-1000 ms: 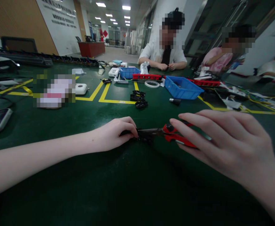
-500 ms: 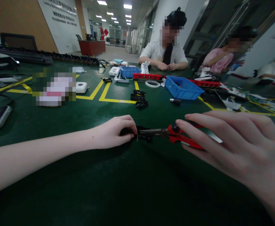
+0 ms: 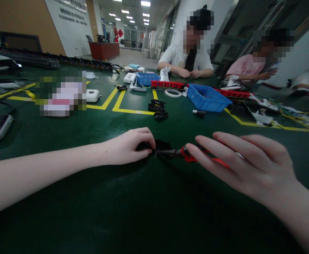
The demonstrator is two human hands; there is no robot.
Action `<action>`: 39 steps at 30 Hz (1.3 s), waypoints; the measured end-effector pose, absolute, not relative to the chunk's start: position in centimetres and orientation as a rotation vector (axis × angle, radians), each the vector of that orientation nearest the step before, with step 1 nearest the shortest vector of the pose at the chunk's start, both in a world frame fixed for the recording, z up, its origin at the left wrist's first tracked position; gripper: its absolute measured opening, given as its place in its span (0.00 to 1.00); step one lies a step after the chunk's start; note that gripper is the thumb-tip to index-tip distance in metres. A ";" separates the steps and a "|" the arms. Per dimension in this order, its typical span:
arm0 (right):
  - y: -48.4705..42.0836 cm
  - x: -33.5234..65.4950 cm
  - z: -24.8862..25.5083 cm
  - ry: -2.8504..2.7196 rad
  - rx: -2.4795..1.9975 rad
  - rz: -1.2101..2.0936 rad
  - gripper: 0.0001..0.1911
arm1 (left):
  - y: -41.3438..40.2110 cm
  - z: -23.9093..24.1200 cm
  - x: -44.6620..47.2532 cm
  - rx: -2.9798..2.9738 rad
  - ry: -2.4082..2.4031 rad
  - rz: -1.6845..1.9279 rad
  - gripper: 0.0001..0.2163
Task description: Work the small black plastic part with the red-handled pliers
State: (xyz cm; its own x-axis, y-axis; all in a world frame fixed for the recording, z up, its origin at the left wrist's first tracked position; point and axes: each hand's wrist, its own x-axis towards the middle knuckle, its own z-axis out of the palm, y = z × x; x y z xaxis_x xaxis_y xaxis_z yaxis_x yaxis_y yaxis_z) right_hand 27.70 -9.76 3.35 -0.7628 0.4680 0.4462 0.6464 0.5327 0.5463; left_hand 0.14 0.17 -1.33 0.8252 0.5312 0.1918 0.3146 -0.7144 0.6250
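Observation:
Near the middle of the green table, my left hand [image 3: 134, 146] is closed around a small black part [image 3: 163, 144]; most of it is hidden by my fingers and the tool. My right hand [image 3: 252, 165] holds red-handled pliers [image 3: 187, 154] from the right, fingers wrapped along the handles. The narrow metal jaws point left and meet the part just beside my left fingertips. A tiny thin metal piece [image 3: 155, 154] shows at the jaw tips; whether the jaws grip it I cannot tell.
Beyond my hands lie several black parts [image 3: 158, 109]. A blue bin [image 3: 208, 98] stands to their right, with a white ring [image 3: 173, 93] near it. A phone [image 3: 64, 98] and a white device [image 3: 92, 95] lie at left. A person in white [image 3: 186, 60] sits opposite.
My right hand and the pliers have shifted left, and the handles have turned so my fingers cover more of them. My left hand keeps its hold, nearly still.

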 end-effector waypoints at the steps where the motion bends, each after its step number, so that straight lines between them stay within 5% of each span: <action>1: -9.8 27.7 3.3 -2.520 -0.949 -1.031 0.34 | 0.2 -1.4 0.1 2.414 0.615 0.489 0.06; 10: -10.1 27.2 2.8 -2.457 -0.774 -1.434 0.18 | 0.6 -1.5 0.1 2.423 0.592 0.466 0.06; 17: -9.6 28.2 2.8 -2.472 -0.744 -1.435 0.19 | 0.1 -1.4 0.1 2.426 0.626 0.485 0.06; 26: -8.4 29.6 3.0 -2.395 -0.930 -0.962 0.20 | -0.1 -1.7 0.0 2.417 0.638 0.566 0.08; 39: -6.0 28.2 -0.5 -2.085 -1.259 0.231 0.20 | -0.2 -1.4 0.2 2.366 0.417 0.954 0.06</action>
State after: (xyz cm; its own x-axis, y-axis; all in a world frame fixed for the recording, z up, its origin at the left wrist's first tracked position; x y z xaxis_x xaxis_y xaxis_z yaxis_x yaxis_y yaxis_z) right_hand 28.17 -6.02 -0.48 -0.3001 0.8361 0.4593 0.7150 0.5158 -0.4719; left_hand 0.23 -0.15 -1.43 0.6999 0.4681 0.5395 0.0782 -0.8010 0.5935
